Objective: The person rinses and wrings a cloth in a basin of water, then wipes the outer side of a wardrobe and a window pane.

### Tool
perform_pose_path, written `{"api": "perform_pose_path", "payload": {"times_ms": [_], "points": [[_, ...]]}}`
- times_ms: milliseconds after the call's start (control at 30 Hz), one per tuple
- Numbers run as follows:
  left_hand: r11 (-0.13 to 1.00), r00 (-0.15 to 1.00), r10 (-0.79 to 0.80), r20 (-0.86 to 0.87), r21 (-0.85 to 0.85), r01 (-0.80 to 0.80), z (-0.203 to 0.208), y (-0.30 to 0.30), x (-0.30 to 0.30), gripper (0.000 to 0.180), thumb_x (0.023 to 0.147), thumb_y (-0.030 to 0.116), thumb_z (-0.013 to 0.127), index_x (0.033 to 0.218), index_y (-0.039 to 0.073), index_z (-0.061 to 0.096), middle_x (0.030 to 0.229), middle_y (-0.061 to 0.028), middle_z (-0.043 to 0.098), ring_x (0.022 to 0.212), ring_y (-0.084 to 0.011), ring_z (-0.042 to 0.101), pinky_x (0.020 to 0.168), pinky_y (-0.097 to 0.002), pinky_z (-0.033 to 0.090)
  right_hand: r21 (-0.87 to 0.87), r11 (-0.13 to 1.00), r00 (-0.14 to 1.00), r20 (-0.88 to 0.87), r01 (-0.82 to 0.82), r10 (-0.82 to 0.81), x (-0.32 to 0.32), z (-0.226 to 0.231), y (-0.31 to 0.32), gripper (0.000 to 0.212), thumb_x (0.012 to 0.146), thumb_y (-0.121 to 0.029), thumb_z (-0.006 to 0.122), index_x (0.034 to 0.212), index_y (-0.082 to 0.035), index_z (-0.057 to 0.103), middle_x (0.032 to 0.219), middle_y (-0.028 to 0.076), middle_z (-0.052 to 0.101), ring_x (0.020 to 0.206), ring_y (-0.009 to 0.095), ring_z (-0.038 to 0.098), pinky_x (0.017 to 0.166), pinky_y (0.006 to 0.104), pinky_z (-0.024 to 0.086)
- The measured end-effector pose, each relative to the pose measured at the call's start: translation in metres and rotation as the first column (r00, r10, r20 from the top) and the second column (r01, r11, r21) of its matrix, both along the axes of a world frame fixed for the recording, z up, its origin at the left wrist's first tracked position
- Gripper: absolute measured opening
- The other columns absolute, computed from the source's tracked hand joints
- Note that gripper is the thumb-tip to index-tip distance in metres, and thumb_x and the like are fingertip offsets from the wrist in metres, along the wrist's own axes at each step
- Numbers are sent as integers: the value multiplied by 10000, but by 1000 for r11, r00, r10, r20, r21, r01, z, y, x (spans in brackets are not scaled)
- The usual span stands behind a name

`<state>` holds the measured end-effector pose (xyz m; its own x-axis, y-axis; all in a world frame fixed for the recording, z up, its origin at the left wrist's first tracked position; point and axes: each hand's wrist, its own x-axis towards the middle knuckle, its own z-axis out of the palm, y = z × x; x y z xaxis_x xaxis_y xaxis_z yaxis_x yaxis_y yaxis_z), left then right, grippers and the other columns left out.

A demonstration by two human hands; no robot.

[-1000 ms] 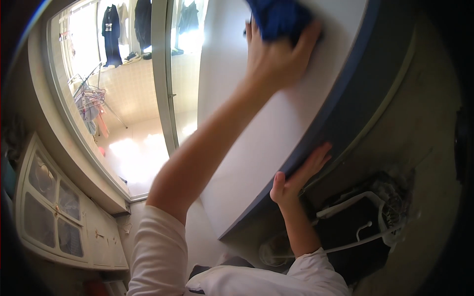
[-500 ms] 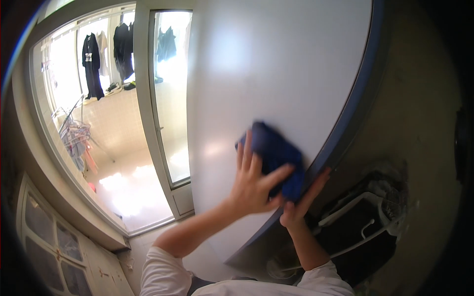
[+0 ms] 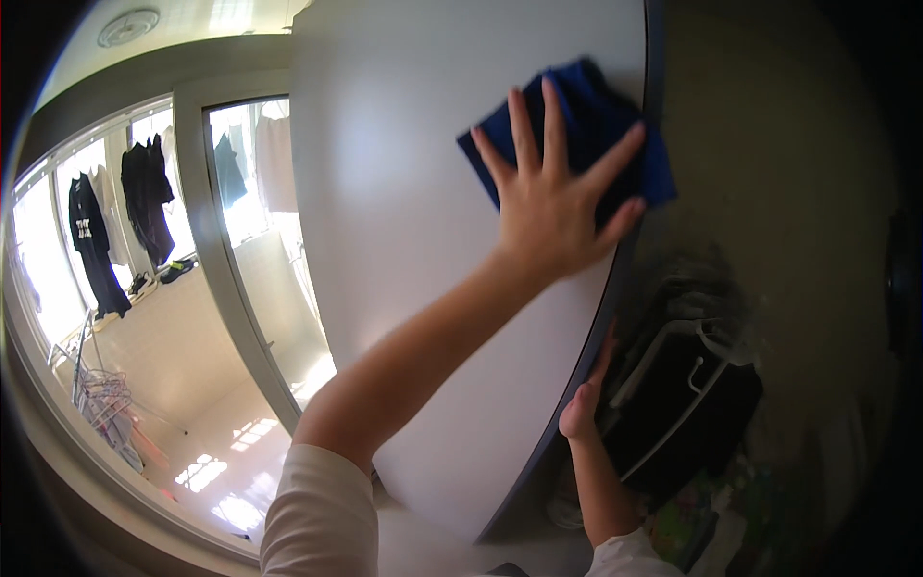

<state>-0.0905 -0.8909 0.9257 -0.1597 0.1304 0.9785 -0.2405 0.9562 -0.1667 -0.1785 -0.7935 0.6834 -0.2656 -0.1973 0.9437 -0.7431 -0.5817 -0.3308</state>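
My left hand (image 3: 558, 207) lies spread on a dark blue cloth (image 3: 495, 130), pressing it flat against the upper part of a white wardrobe door (image 3: 413, 192). The fingers are apart, and the cloth reaches over the door's right edge. Lower down, my right hand (image 3: 582, 409) holds the door's dark edge (image 3: 601, 313). Its thumb side shows, while the other fingers are partly hidden behind the edge.
Right of the door, dark clothes hang on a pale hanger (image 3: 694, 370) in shadow. To the left, a framed glass door (image 3: 255, 260) gives onto a bright balcony with hanging clothes (image 3: 88, 231) and a folding drying rack (image 3: 101, 389).
My left hand and the blue cloth have moved up the door, and the left arm is stretched further. The right hand stays at the door's edge. The view has tilted upward.
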Motion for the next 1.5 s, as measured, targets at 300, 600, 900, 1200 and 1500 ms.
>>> {"api": "perform_pose_path", "payload": {"times_ms": [300,600,900,1200,1500], "points": [[998,977,-60,-203,-34,54,150,5,14,614,934,587,492,1495,344,437,1598,-257,237,1489,-470,143,1147,-690,141,79,951,953,-74,300,-295,-4,4,3,828,1026,-581,233,1569,28,83,1642,233,100,1524,373,81,1187,562,-86],[994,983,-109,148,23,106,-128,-48,20,627,800,614,630,1403,476,527,1579,-291,256,1452,-549,188,1083,-780,77,52,929,927,-106,365,-359,-1,2,11,760,1045,-483,285,1542,76,152,1614,271,164,1505,414,117,1203,544,29],[946,962,-160,222,-245,214,-116,-97,29,561,770,692,588,1314,561,551,1616,-122,293,1472,-444,257,1101,-779,63,27,909,907,-83,416,-412,4,-14,7,776,1041,-460,358,1546,76,115,1623,273,113,1512,399,113,1210,510,105],[947,986,-70,-149,-322,19,194,-152,49,629,903,524,554,1484,295,469,1581,-223,307,1486,-434,195,1166,-625,171,46,876,877,-59,480,-477,9,-12,11,661,1077,-383,324,1556,40,155,1627,200,164,1478,320,256,1186,444,236],[954,957,-177,230,-199,224,-40,-164,51,607,783,558,645,1373,437,570,1608,-198,272,1475,-482,210,1103,-754,102,32,710,708,46,704,-704,25,-27,11,564,1090,-306,297,1545,20,222,1598,239,227,1477,371,256,1191,486,229]]}}
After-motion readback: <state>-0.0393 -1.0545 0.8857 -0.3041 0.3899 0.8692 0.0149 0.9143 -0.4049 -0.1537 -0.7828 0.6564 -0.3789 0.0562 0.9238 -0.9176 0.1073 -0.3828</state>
